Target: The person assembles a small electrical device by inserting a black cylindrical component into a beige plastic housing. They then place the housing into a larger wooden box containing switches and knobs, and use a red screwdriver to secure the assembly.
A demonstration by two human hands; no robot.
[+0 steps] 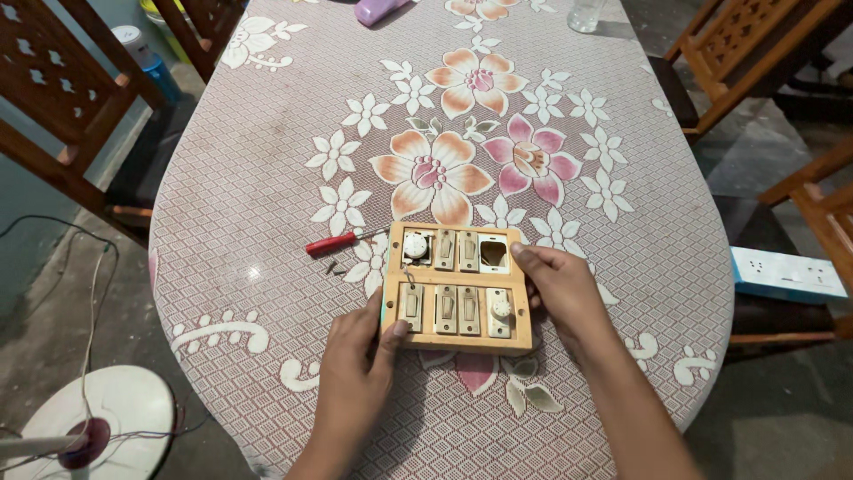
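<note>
Now both hands grip a wooden switchboard (458,289) lying flat on the oval table (267,178) under a floral tablecloth; the left hand (355,351) curls against the board's near-left corner, thumb pressed on its top face beside a switch; the right hand (562,289) clasps the right edge, fingers bent around it, index fingertip touching the upper frame near an empty socket opening; beyond the left hand, just off the board's far-left corner, lie a red-handled screwdriver (342,240) and a couple of small dark screws (333,267).
</note>
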